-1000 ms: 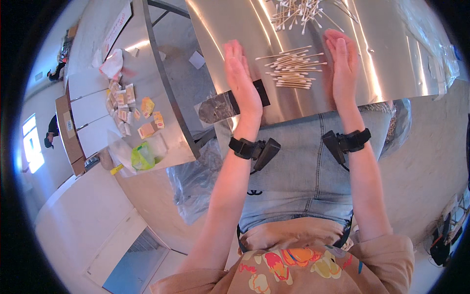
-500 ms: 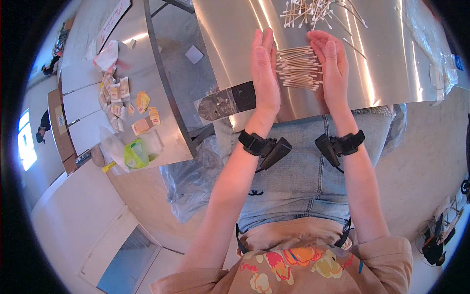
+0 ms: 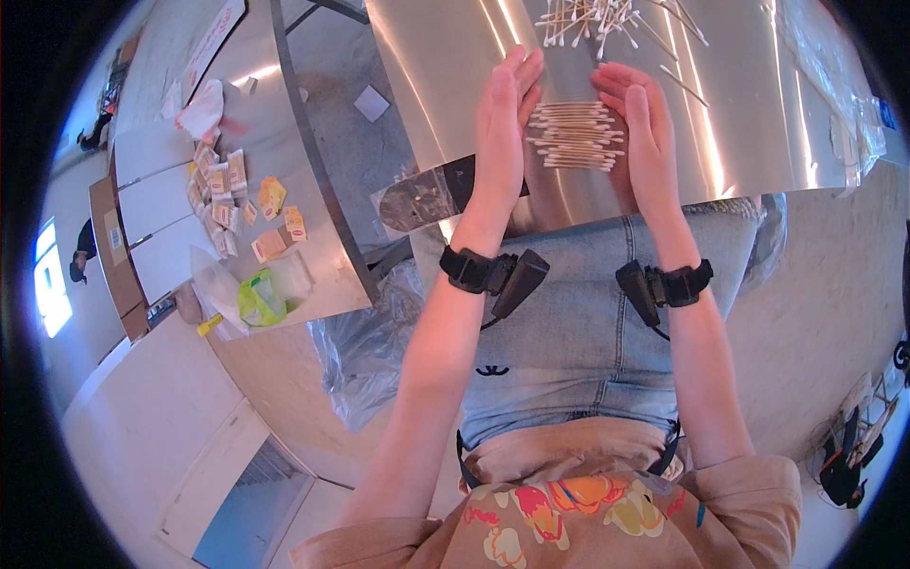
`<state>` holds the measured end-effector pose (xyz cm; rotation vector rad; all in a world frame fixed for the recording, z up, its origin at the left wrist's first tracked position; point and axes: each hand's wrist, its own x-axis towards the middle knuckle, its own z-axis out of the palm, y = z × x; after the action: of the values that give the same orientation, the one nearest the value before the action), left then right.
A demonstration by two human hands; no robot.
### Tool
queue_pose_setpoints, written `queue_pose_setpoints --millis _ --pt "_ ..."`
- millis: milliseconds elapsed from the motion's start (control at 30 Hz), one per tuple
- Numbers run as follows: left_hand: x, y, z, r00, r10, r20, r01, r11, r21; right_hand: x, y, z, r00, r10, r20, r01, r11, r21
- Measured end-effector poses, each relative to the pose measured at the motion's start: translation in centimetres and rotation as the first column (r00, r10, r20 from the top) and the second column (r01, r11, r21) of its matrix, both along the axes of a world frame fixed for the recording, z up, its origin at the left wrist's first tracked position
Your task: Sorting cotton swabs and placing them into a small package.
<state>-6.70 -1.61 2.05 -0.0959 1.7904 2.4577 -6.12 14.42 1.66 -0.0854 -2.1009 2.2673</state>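
Cotton swabs [image 3: 574, 136] with wooden sticks lie side by side in a neat stack on the shiny metal table [image 3: 455, 85], their white tips facing left and right. My left hand [image 3: 504, 128] stands on edge at the left ends, fingers stretched out and holding nothing. Opposite it, my right hand [image 3: 647, 133] is upright by the right ends, fingers extended and slightly curved, also without anything in its grasp. A loose heap of more swabs [image 3: 592, 19] sprawls beyond my hands at the far side.
A few stray swabs [image 3: 684, 85] lie right of the heap. A clear pouch with a black part [image 3: 422, 199] sits by the table's left edge. Another table [image 3: 327, 284] at left carries small packets [image 3: 223, 180] and a green bag [image 3: 261, 299]. Clear plastic [image 3: 858, 142] covers the right edge.
My left hand has moved left, away from the swab ends, opening a wider space between my palms. The stacked swabs look more evenly lined up. My right hand has shifted only slightly.
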Motion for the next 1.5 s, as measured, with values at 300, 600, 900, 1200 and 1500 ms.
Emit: queue_pose_setpoints --millis 300,600,900,1200,1500 --pt "2.7 1.8 -0.5 0.98 0.193 -0.047 -0.19 0.98 0.066 2.0 -1.5 -1.1 0.986 -0.152 -0.06 0.137 0.968 -0.209" --pt "3.6 2.8 -0.5 0.965 0.235 -0.114 -0.232 0.972 0.037 1.9 -2.1 -1.2 0.99 -0.133 -0.043 0.12 0.966 -0.23" --pt "3.1 3.3 -0.7 0.961 0.245 -0.129 -0.237 0.969 0.075 2.2 -2.1 -0.8 0.996 -0.08 -0.035 0.071 0.974 -0.215" --pt "6.0 3.9 0.8 0.926 -0.308 -0.217 -0.126 0.291 -0.949 0.8 0.1 0.6 0.975 -0.204 -0.083 0.205 0.979 0.001" --pt "8.4 5.2 -1.2 0.922 -0.362 -0.138 -0.096 0.131 -0.987 -3.5 0.4 2.7 0.89 0.443 -0.106 -0.157 0.517 0.841"
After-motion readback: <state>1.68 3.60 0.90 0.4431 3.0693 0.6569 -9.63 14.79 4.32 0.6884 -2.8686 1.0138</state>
